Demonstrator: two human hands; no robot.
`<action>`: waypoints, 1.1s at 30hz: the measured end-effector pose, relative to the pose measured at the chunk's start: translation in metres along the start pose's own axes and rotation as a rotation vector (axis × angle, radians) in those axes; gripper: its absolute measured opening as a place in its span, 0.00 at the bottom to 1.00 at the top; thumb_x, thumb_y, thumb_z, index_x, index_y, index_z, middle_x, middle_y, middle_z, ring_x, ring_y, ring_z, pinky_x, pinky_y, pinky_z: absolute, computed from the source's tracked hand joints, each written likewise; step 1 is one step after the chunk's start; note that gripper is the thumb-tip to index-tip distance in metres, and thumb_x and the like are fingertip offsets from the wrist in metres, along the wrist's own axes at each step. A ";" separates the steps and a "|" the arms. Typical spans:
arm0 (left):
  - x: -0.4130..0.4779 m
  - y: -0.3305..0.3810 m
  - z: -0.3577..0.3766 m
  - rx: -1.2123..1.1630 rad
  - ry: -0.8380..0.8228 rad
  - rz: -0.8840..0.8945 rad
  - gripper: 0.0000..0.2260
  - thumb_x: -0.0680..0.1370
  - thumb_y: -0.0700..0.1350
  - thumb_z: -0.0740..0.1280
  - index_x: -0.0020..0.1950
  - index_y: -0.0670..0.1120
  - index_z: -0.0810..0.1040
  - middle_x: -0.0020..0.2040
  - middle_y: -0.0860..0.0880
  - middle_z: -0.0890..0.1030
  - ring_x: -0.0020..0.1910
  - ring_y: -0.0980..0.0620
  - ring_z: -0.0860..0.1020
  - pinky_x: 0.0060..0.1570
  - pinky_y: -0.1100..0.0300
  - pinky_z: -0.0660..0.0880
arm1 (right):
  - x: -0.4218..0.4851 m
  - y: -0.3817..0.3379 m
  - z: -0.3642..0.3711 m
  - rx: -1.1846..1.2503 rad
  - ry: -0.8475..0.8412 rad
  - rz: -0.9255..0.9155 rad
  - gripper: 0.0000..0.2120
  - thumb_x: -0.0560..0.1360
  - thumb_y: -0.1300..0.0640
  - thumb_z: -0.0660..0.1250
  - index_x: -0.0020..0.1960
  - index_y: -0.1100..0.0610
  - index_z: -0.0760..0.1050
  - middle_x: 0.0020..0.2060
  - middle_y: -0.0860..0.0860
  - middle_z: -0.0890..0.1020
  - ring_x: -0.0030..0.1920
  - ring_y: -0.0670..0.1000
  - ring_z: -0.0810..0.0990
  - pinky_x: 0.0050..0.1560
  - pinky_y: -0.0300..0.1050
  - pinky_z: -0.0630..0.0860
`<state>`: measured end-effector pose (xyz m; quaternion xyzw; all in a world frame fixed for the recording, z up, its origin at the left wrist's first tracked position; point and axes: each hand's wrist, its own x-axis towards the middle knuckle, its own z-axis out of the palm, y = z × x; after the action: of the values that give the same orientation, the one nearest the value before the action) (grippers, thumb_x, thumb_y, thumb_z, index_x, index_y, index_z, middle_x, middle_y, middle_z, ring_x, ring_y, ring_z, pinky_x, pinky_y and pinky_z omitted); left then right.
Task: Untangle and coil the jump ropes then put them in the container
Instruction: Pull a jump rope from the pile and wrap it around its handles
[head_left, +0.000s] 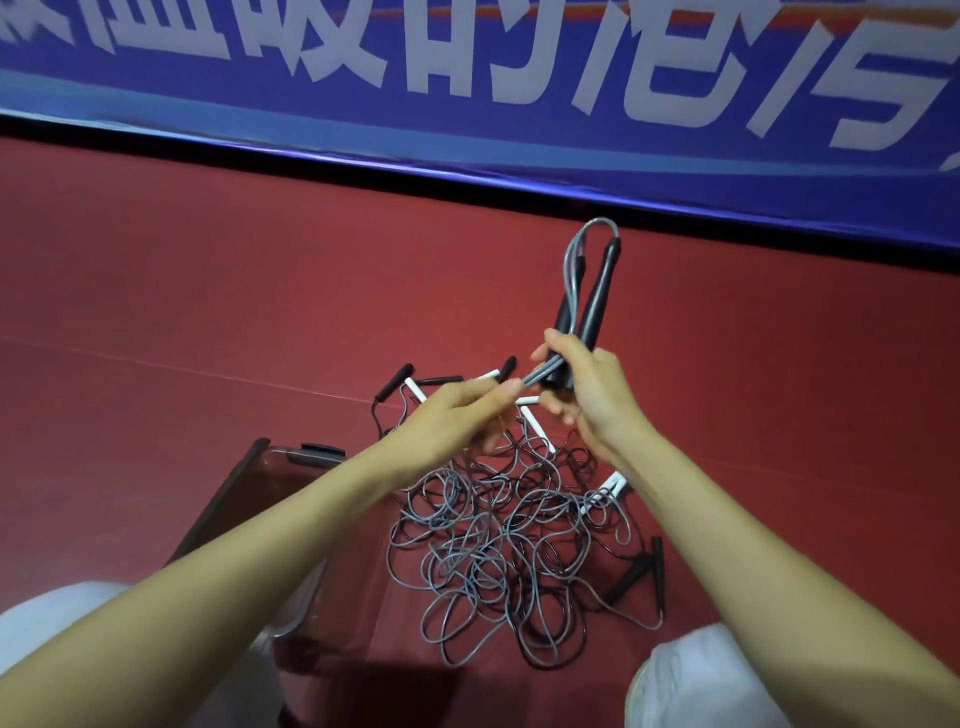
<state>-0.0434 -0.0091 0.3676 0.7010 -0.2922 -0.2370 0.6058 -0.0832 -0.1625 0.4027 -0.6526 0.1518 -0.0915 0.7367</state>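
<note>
Two knees in pale cloth, the left knee (62, 623) and the right knee (701, 675), frame the lower edge, and both bare forearms reach forward between them. Beside the left forearm a clear container (221, 499) with a dark rim stands on the floor; whether anything lies in it cannot be told. Just right of it, on the red floor (208, 312), lies the tangled pile (498, 540) of grey and dark cords, loosely looped and overlapping. Black handles (644, 577) rest at its right edge, further black ones (395, 382) at its far left, and white handles (535, 426) lie near its far side, partly hidden by the hands.

Above the pile, the left hand (457, 421) pinches a grey cord between thumb and fingertips, close to the right hand. The right hand (592, 395) has its fingers curled round the lower ends of a pair of black handles (597, 296), held side by side and pointing up and away. A grey cord loop (576, 254) arches from the top of one handle and runs back down beside them into the grip.

Beyond, a black strip borders the floor, and a blue banner (467, 78) with large white characters rises behind it.
</note>
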 end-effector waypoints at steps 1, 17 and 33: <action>0.000 -0.002 -0.002 0.000 -0.079 -0.042 0.18 0.76 0.59 0.60 0.40 0.45 0.75 0.27 0.50 0.71 0.28 0.53 0.68 0.31 0.64 0.65 | 0.000 -0.004 -0.004 0.014 -0.018 -0.005 0.11 0.80 0.56 0.61 0.42 0.61 0.73 0.23 0.52 0.73 0.18 0.45 0.64 0.20 0.33 0.55; 0.003 -0.019 -0.078 0.228 -0.395 -0.181 0.11 0.73 0.43 0.67 0.49 0.37 0.80 0.44 0.38 0.80 0.42 0.41 0.79 0.48 0.42 0.77 | -0.034 0.017 -0.006 -0.478 -1.117 0.351 0.24 0.78 0.57 0.64 0.67 0.62 0.55 0.33 0.55 0.76 0.25 0.48 0.71 0.23 0.37 0.68; -0.001 0.003 0.012 0.210 -0.099 -0.235 0.06 0.81 0.43 0.64 0.47 0.43 0.70 0.34 0.48 0.79 0.21 0.59 0.66 0.21 0.65 0.62 | 0.001 0.035 -0.017 -1.773 -0.205 -0.133 0.20 0.80 0.61 0.59 0.69 0.65 0.57 0.56 0.61 0.79 0.54 0.64 0.79 0.43 0.51 0.68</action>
<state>-0.0527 -0.0175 0.3684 0.7774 -0.2609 -0.3088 0.4820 -0.0903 -0.1746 0.3660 -0.9946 0.0620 0.0756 -0.0353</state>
